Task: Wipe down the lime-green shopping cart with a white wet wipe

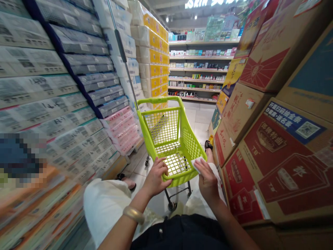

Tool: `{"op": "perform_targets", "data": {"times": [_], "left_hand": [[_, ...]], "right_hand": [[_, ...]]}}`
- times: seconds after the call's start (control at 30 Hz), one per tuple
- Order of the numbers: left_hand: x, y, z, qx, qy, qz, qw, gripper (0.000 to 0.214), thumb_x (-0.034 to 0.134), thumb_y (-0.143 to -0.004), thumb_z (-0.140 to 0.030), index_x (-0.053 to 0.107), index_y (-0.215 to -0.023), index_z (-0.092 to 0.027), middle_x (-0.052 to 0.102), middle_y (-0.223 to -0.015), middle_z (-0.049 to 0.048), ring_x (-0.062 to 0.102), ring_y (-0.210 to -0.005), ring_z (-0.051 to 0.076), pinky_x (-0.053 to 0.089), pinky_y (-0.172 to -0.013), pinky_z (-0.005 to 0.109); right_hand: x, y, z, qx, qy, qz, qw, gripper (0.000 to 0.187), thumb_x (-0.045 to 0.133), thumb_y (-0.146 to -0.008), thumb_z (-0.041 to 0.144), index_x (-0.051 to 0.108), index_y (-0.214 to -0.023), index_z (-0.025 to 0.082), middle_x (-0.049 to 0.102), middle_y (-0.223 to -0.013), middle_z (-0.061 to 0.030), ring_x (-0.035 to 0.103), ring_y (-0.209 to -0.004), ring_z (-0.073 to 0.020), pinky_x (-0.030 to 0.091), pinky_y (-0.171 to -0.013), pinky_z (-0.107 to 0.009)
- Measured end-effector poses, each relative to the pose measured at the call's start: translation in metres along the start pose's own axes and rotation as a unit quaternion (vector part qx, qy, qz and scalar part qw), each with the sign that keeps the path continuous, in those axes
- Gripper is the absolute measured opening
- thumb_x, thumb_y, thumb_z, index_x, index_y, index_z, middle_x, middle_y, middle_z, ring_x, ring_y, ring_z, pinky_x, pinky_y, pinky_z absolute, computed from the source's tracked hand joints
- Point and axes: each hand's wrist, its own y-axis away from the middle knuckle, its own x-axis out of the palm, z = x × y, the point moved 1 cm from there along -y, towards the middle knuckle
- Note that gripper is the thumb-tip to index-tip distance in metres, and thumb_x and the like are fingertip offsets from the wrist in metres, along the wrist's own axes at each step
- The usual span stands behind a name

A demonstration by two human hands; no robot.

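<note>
A lime-green plastic shopping cart (194, 147) with grid walls stands between my knees, its basket showing nothing inside. My left hand (157, 176), below a gold-coloured bangle (133, 215), has its fingers curled over the near left corner of the rim. At the near right corner, my right hand (207, 177) presses a white tissue or cloth (197, 164) against the rim with its fingers. A thin metal pole with a dark grip (120, 45) rises from the cart's far left corner.
Wrapped paper packs (52, 90) are stacked along the left, with yellow-and-white packs (154, 52) farther back. Printed cardboard cartons (283, 152) form a wall close on my right. Shelves of small boxed goods (200, 57) stand across the tiled floor (199, 117).
</note>
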Motion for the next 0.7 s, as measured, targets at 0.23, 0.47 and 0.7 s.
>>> {"op": "perform_targets", "data": {"times": [0.23,0.47,0.7], "left_hand": [[-0.001,0.000,0.000,-0.001,0.001,0.004,1.000,0.025,0.071,-0.065,-0.012,0.048,-0.065,-0.021,0.063,-0.086,0.0024,0.050,-0.126,0.029,0.023,-0.118,0.058],[0.000,0.000,0.000,-0.001,0.001,0.002,1.000,0.023,0.070,-0.066,-0.012,0.049,-0.065,-0.021,0.063,-0.086,0.0025,0.049,-0.126,0.029,0.022,-0.119,0.057],[0.000,0.001,-0.001,0.003,-0.005,0.002,1.000,0.023,0.072,-0.065,-0.012,0.051,-0.066,-0.022,0.064,-0.087,0.0028,0.051,-0.125,0.029,0.025,-0.117,0.058]], "right_hand": [[0.008,-0.002,0.016,-0.065,-0.053,0.079,0.993,0.048,0.040,-0.091,0.004,0.065,-0.126,0.026,0.072,-0.120,-0.0053,0.060,-0.125,-0.0217,0.050,-0.105,-0.046],[0.013,0.000,0.024,-0.057,-0.030,0.062,0.996,0.047,0.040,-0.089,0.003,0.066,-0.123,0.024,0.072,-0.120,-0.0061,0.059,-0.125,-0.0230,0.050,-0.105,-0.046],[0.014,-0.004,0.027,-0.089,-0.051,0.097,0.990,0.048,0.039,-0.090,0.004,0.063,-0.127,0.025,0.071,-0.121,-0.0055,0.060,-0.125,-0.0214,0.051,-0.105,-0.045]]}}
